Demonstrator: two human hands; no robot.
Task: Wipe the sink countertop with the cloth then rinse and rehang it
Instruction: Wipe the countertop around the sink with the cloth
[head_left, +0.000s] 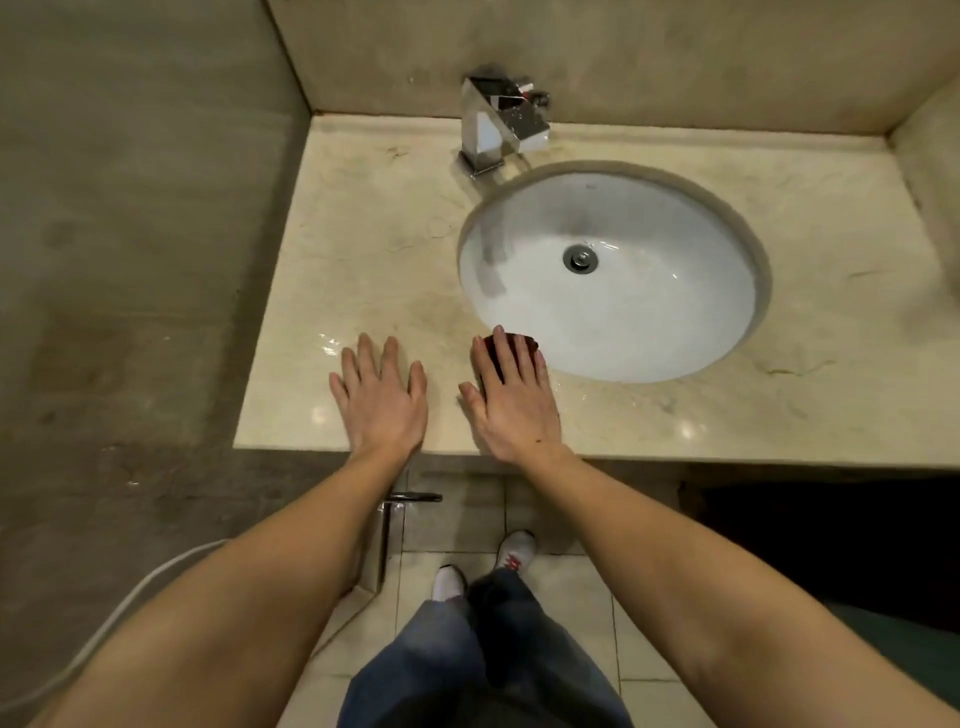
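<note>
**Cloth under the right hand at the basin's near-left rim**

Cloth (525, 343), dark red, lies on the marble tabletop (363, 234) close to its front edge, touching the near-left rim of the round white sink basin (675, 322); only a small part of it shows past the fingertips. The right hand (511, 400) presses flat on it, fingers straight and close together, thumb spread to the left; the left hand (382, 395) lies just beside it, palm down on the bare stone, fingers straight and slightly fanned, holding nothing. A wet sheen (330, 343) glints by the left fingertips near the tabletop's left edge; more wetness shines to the right of the cloth. A square chrome faucet (498, 122) stands at the back edge, left of the basin; the metal drain (580, 258) sits in the bowl's middle. Below the front edge, white shoes (517, 551) and blue jeans (467, 665) stand on pale floor tiles (644, 649).
</note>
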